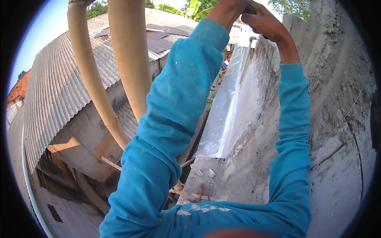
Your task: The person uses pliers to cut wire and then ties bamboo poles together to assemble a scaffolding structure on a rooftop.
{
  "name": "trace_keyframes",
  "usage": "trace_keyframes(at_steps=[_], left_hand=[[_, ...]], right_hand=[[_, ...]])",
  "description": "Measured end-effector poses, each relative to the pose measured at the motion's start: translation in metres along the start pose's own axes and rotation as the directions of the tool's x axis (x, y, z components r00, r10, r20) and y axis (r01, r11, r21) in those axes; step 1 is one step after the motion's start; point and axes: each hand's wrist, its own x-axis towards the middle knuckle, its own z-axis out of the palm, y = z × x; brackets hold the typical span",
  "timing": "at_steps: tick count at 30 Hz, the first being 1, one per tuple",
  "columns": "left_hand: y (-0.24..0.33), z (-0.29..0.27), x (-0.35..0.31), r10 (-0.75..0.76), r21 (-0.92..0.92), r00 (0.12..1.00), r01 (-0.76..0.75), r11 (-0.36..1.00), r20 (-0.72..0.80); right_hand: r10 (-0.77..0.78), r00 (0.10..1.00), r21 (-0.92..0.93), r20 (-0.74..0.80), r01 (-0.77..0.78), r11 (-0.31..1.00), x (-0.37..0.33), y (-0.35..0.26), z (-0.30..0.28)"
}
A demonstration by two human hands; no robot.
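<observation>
Both my arms, in blue sleeves, reach up and forward to the top edge of the picture. My right hand (pixel 266 20) is closed around a dark bar-like handle (pixel 249 8); a bit of dark also shows below the fist. What the handle belongs to is out of the picture. My left hand (pixel 231 7) is close beside it, cut off by the top edge, so its fingers are hidden. To the right of my right hand rises a rough grey cement wall (pixel 325 79).
Two thick bamboo poles (pixel 126 51) stand at the left. Beyond them is a corrugated roof (pixel 59 83). Below, a shiny metal sheet (pixel 222 115) runs along the wall's foot, beside a grey pipe (pixel 247 55). A concrete ledge (pixel 202 164) holds rubble; a bare foot (pixel 199 191) shows there.
</observation>
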Motion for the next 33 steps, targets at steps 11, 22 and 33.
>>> trace_keyframes(at_steps=[11,22,33], left_hand=[[0.007,-0.009,0.013,0.134,0.444,0.991,-0.118,0.888,-0.005],[0.034,-0.027,-0.010,-0.010,0.585,0.999,-0.021,0.811,0.049],[0.095,-0.116,-0.035,0.308,0.511,0.904,-0.423,0.748,0.298]], right_hand=[[0.011,0.924,-0.174,-0.383,-0.083,0.981,-0.002,-0.020,0.076],[0.116,0.992,0.606,-0.050,-0.063,0.793,0.008,-0.006,0.084],[0.063,0.891,-0.177,-0.450,-0.158,0.971,-0.005,-0.038,0.124]])
